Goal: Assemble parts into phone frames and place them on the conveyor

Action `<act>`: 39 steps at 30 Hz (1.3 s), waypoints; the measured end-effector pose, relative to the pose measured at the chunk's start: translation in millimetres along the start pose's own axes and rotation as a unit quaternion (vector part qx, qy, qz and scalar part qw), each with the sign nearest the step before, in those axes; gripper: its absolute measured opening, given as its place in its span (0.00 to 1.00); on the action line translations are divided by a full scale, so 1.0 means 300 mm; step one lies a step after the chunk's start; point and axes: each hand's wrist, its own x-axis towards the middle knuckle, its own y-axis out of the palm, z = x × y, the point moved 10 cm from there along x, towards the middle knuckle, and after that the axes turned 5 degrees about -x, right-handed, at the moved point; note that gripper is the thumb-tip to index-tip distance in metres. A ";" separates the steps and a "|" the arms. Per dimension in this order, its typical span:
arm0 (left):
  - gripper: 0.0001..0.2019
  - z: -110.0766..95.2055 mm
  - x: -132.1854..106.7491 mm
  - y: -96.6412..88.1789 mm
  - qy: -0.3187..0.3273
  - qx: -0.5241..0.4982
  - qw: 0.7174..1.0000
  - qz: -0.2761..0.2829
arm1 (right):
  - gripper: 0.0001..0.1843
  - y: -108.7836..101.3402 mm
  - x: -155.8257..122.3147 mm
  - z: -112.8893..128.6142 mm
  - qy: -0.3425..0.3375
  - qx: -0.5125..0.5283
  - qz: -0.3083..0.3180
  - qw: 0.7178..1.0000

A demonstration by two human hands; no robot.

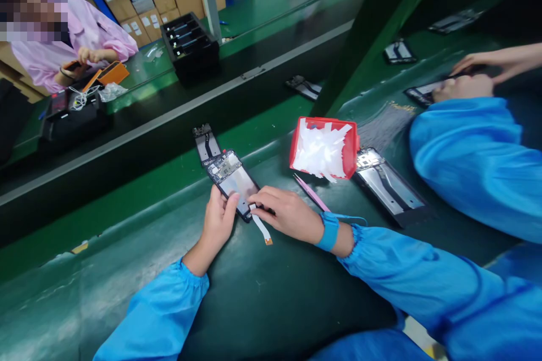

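Note:
An opened phone body (232, 180) with a bare circuit board lies on the dark green bench. My left hand (218, 221) grips its near left edge, thumb laid on the panel. My right hand (284, 211) pinches the phone's near end, where a white flex ribbon (262, 229) with an orange tip hangs out from under the fingers. A blue wrist strap (329, 230) circles my right wrist. Pink tweezers (311, 193) lie just behind that hand.
A red tray (352, 149) of white film scraps stands beyond my right hand, next to another phone frame (389, 186). A further frame (206, 144) lies on the conveyor. A co-worker's blue sleeve (474, 158) fills the right. Across the belt a person in pink (84, 34) works near black trays (190, 45).

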 end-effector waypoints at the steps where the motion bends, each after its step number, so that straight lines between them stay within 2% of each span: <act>1: 0.18 -0.001 -0.005 0.004 0.004 0.012 1.000 0.005 | 0.06 -0.004 0.001 0.000 0.003 -0.001 -0.004 1.000; 4: 0.15 -0.001 -0.014 0.005 0.011 0.046 0.999 0.010 | 0.03 -0.007 0.000 0.010 -0.011 -0.006 -0.014 1.000; 7: 0.15 -0.003 -0.009 0.001 0.016 0.045 0.999 0.001 | 0.06 -0.003 0.005 0.020 -0.026 -0.009 -0.010 1.000; 9: 0.16 -0.007 -0.003 -0.008 0.025 0.029 0.999 -0.018 | 0.08 -0.024 0.018 0.025 -0.036 -0.013 -0.011 0.999; 11: 0.18 -0.005 0.003 -0.020 0.031 0.011 0.999 -0.042 | 0.08 -0.092 0.033 0.014 -0.031 -0.031 -0.037 0.998; 14: 0.19 0.019 0.009 -0.033 0.021 -0.008 0.998 -0.062 | 0.08 -0.272 0.037 -0.044 0.013 -0.093 -0.122 0.988; 17: 0.20 0.044 0.011 -0.036 0.008 -0.006 0.998 -0.060 | 0.12 -0.452 0.009 -0.128 0.074 -0.216 -0.198 0.953; 18: 0.19 0.049 0.011 -0.037 0.006 -0.004 0.998 -0.058 | 0.13 -0.492 -0.001 -0.160 0.098 -0.265 -0.205 0.937; 20: 0.19 0.049 0.012 -0.037 0.006 -0.005 0.998 -0.057 | 0.14 -0.526 -0.011 -0.218 0.143 -0.353 -0.186 0.906; 22: 0.19 0.042 0.014 -0.035 0.010 -0.017 0.998 -0.056 | 0.15 -0.511 -0.012 -0.244 0.166 -0.403 -0.156 0.886; 23: 0.19 0.035 0.015 -0.032 0.013 -0.026 0.998 -0.055 | 0.16 -0.492 -0.010 -0.235 0.165 -0.408 -0.149 0.886; 25: 0.19 0.020 0.017 -0.023 0.018 -0.049 0.997 -0.053 | 0.21 -0.429 0.000 -0.174 0.128 -0.373 -0.152 0.906; 27: 0.21 0.007 0.016 -0.016 0.019 -0.086 0.995 -0.056 | 0.26 -0.321 0.014 -0.072 0.042 -0.286 -0.127 0.949; 29: 0.25 0.008 0.014 -0.008 -0.001 -0.137 0.989 -0.057 | 0.27 -0.179 0.017 0.041 -0.068 -0.171 -0.050 0.982; 31: 0.27 0.027 0.008 0.002 -0.046 -0.192 0.979 -0.058 | 0.23 -0.067 0.001 0.122 -0.140 -0.066 0.021 0.988; 32: 0.28 0.037 0.004 0.005 -0.071 -0.217 0.972 -0.061 | 0.21 -0.037 -0.004 0.140 -0.152 -0.022 0.036 0.988; 35: 0.24 0.048 0.002 -0.020 -0.104 -0.261 0.955 -0.096 | 0.16 -0.018 -0.002 0.119 -0.114 0.050 0.023 0.992; 37: 0.19 0.034 0.010 -0.054 -0.088 -0.246 0.958 -0.121 | 0.14 -0.033 0.003 0.075 -0.059 0.045 0.002 0.997; 39: 0.16 0.015 0.020 -0.064 -0.073 -0.207 0.970 -0.108 | 0.10 -0.062 0.006 0.033 -0.006 0.020 -0.030 0.999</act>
